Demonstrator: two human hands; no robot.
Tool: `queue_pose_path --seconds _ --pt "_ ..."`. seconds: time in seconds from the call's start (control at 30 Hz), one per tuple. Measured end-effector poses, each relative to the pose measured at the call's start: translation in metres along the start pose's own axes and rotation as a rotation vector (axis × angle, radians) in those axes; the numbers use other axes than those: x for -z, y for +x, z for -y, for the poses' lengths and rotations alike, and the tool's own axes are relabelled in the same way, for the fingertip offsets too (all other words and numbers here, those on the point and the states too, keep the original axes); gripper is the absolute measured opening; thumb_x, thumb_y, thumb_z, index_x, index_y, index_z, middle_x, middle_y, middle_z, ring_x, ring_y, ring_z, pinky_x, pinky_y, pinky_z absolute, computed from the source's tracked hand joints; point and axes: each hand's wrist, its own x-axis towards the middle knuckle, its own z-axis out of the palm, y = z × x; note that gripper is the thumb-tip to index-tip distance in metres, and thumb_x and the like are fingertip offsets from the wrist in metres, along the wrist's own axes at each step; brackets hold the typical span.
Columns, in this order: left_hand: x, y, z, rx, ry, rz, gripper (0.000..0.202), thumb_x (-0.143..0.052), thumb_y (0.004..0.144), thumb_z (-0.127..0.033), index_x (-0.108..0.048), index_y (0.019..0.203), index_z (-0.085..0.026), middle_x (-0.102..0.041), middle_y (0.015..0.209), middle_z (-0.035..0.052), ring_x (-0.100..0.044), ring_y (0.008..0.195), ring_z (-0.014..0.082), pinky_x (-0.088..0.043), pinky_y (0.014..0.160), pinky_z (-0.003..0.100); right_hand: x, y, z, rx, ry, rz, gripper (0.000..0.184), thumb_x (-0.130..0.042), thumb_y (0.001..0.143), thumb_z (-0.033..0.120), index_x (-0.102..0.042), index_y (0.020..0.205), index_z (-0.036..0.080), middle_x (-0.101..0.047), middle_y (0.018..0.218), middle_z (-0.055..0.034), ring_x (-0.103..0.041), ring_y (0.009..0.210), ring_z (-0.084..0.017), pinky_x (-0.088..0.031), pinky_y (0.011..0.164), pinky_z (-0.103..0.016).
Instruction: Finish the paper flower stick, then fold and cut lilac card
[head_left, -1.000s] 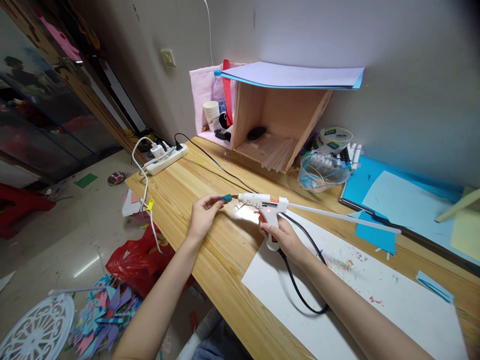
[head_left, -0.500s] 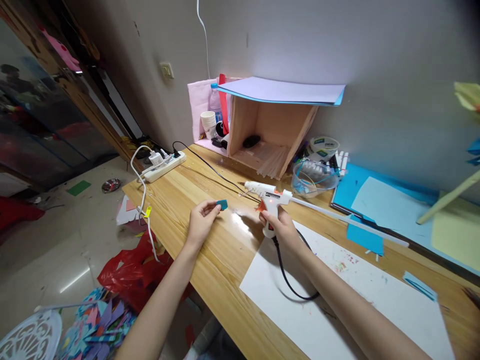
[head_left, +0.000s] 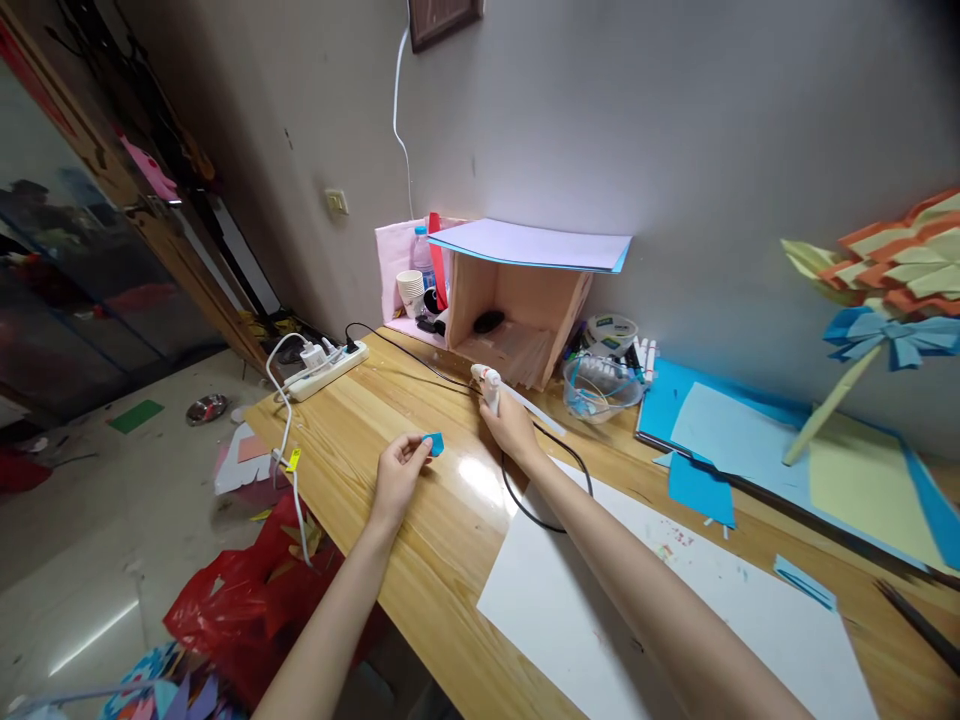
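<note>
My left hand (head_left: 400,475) pinches a small blue piece of paper (head_left: 435,444) between thumb and fingers, just above the wooden table (head_left: 420,540). To its right, my right hand (head_left: 510,422) is closed round the handle of a white hot glue gun (head_left: 489,383). The gun points away from me toward the back of the table, and my hand hides its trigger. A clear glue stick (head_left: 536,409) sticks out behind it to the right. The gun's black cord loops under my right forearm.
A power strip (head_left: 330,371) with plugs lies at the table's left edge. Behind stands an open box (head_left: 517,300) under lilac paper. Right of it are a clear plastic bowl (head_left: 600,390), blue paper sheets (head_left: 664,395) and a paper flower (head_left: 892,290). White paper (head_left: 540,600) covers the near right.
My right hand has turned the glue gun from pointing left to pointing away and moved it left. The left hand still holds the blue paper. The view has tilted upward.
</note>
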Motion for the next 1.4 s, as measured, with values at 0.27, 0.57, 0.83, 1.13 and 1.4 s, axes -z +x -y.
queue_pose_path --seconds 0.27,0.57,0.83,1.13,1.4 --pt "-0.009 -0.007 -0.006 0.000 0.009 0.088 0.031 -0.072 0.063 -0.038 -0.063 0.077 -0.012 -0.067 0.072 0.0043 -0.062 0.068 0.0138 -0.050 0.068 0.026 0.015 -0.016 0.007 -0.005 -0.153 0.026 0.023 -0.048 0.082 0.034 -0.056 0.094 0.016 -0.059 0.092 -0.0116 -0.050 0.090 -0.027 -0.036 0.081 -0.038" --pt "-0.081 -0.034 -0.019 0.095 -0.031 0.437 0.030 -0.075 0.060 -0.035 -0.063 0.076 -0.012 -0.069 0.075 0.0057 -0.065 0.071 0.0155 -0.051 0.071 0.028 0.093 -0.120 0.003 -0.228 0.558 0.102 0.023 -0.050 0.084 0.041 -0.053 0.091 0.020 -0.056 0.082 -0.0024 -0.053 0.069 -0.014 -0.043 0.060 -0.027" --pt "-0.161 -0.050 -0.010 0.078 -0.021 0.723 0.026 -0.073 0.064 -0.031 -0.062 0.078 -0.012 -0.068 0.075 0.0053 -0.064 0.071 0.0146 -0.050 0.070 0.025 0.133 -0.156 -0.034 -0.346 0.752 -0.168 0.027 -0.064 0.075 0.040 -0.055 0.091 0.020 -0.056 0.074 0.0006 -0.052 0.057 -0.011 -0.042 0.051 -0.024" --pt "-0.172 -0.055 0.000 0.064 0.037 0.792 0.022 -0.069 0.069 -0.030 -0.062 0.080 -0.013 -0.068 0.079 0.0055 -0.063 0.074 0.0147 -0.050 0.070 0.026 0.131 -0.160 -0.045 -0.328 0.719 -0.271 0.022 -0.063 0.075 0.039 -0.056 0.079 0.019 -0.055 0.074 -0.0001 -0.050 0.054 -0.010 -0.043 0.047 -0.023" --pt "-0.167 -0.056 -0.003 -0.055 0.143 0.829 0.019 -0.067 0.070 -0.032 -0.063 0.076 -0.014 -0.066 0.078 0.0038 -0.063 0.075 0.0141 -0.050 0.072 0.024 0.131 -0.165 -0.040 -0.264 0.566 -0.237 0.013 -0.060 0.079 0.032 -0.056 0.079 0.020 -0.054 0.073 0.0000 -0.049 0.058 -0.011 -0.042 0.051 -0.023"
